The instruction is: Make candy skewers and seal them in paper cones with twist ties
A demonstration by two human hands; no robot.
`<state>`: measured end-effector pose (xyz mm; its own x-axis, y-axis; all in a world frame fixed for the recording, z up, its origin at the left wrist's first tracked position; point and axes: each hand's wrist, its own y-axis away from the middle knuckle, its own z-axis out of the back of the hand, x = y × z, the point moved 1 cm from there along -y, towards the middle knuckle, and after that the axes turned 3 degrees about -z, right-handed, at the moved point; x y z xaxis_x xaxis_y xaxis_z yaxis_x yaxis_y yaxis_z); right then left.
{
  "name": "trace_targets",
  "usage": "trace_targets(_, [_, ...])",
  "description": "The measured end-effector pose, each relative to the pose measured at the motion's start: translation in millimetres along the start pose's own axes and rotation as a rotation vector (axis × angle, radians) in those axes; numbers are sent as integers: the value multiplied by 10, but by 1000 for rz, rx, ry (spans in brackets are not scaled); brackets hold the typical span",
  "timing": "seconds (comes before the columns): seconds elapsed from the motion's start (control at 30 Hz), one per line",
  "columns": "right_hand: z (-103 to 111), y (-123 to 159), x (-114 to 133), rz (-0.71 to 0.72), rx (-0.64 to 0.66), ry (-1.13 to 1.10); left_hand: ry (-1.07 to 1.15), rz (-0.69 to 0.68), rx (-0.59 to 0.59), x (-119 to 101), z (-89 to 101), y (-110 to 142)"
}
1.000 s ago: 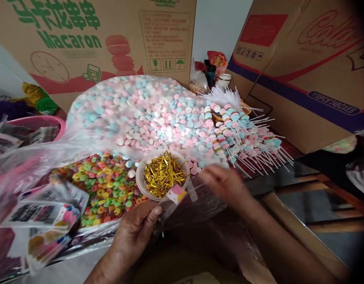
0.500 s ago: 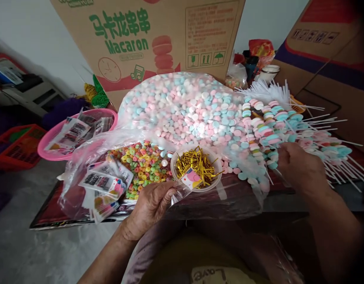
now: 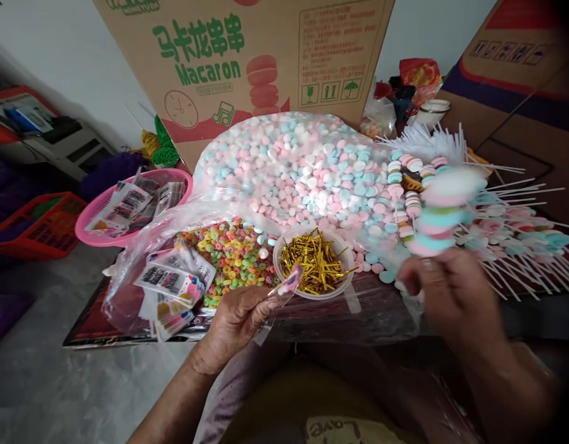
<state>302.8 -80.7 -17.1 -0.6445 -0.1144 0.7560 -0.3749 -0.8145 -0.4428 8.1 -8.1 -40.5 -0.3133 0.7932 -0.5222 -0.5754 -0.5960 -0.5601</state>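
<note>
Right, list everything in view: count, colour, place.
Cardboard boxes: two, brown, back and right.
Candy discs: many, pink, blue, white, bagged, centre.
Candy rings: many, multicoloured, front left.
Tub: one, whitish, gold strips inside, front centre.
Printed packets: many, mostly white, left.
Plastic baskets: two, pink and orange, left.
Candy skewers: many, pastel, right.
Loose sticks: many, white, back right.
Cup: one, white, back right.
Crinkled packet: one, red, back right.
Background clutter: several, mixed colours, far left.
Table: one, dark red, underneath.
Wrapper: one, clear, printed, front centre.
Left hand: one, bare, gripping wrapper.
Right hand: one, bare, holding candy skewer, right.
</note>
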Motion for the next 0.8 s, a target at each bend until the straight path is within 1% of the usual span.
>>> trace_targets(0.07, [-127,21,55,105,144,-6,-65,-61,79,-13,52,-3])
trace_targets(0.1, [-161,12,65,191,174,37,-98,-89,106,-19,82,4])
trace_targets(0.17, [-171,-35,76,406,201,139,-150,-132,146,-25,145,25])
trace_targets(0.23, [-127,-102,91,601,227,209,-180,-157,187,-25,205,37])
trace_targets(0.27, [-96,-135,101,671,238,244,-188,-167,206,-24,230,37])
trace_targets(0.33, [-31,-185,128,766,244,316,-208,-182,233,-18,266,28])
trace_targets(0.43, [49,-212,173,853,232,378,-258,-165,260,5,282,15])
trace_targets(0.5, [86,-209,201,883,225,395,-293,-156,265,26,278,19])
trace_targets(0.67, [117,-189,243,852,213,368,-359,-186,275,62,274,29])
trace_targets(0.77, [113,-167,260,902,233,352,-371,-200,277,72,282,26])
trace_targets(0.8, [117,-162,266,898,231,357,-369,-209,280,75,284,27])
